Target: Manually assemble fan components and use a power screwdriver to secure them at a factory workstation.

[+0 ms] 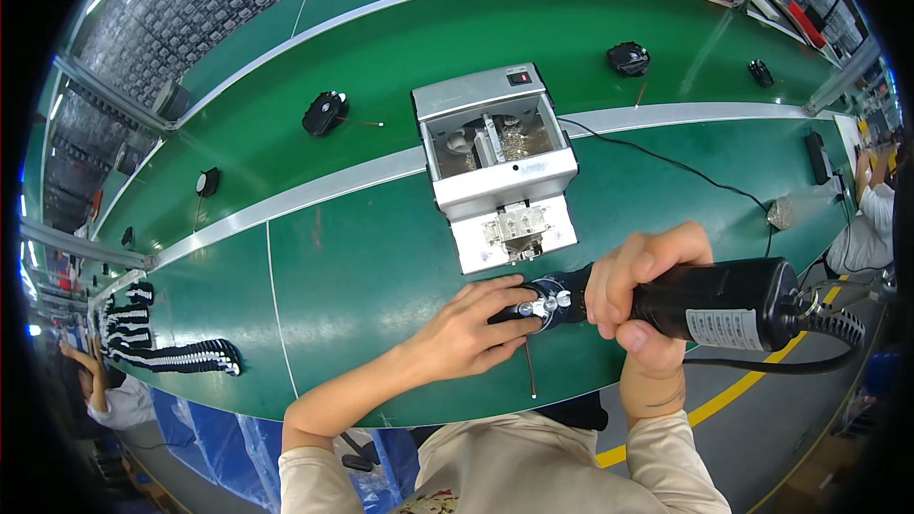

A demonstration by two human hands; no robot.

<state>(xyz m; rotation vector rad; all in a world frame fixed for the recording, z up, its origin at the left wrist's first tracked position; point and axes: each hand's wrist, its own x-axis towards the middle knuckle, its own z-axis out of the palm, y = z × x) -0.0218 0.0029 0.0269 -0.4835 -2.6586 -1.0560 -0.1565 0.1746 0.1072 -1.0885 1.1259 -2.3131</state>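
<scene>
My right hand [638, 290] is wrapped round a black electric screwdriver [709, 300], which lies almost level and points left. At its tip sits a small black housing [547, 309] with pale fittings, partly covered by fingers. My left hand [481, 324] grips that housing from the left with its fingers curled over it. A thin dark wire with a small end [530, 371] hangs from it across the green table. Just beyond my hands stands a grey metal screw feeder [505, 171], its open hopper holding many small screws.
Black parts with thin wires, such as one housing [326, 114] and another [628, 59], lie on the green strip behind the metal rail. Rows of stacked black-and-white parts [181, 357] stand at the left. A black cable [676, 171] runs right from the feeder. Other people sit at both sides.
</scene>
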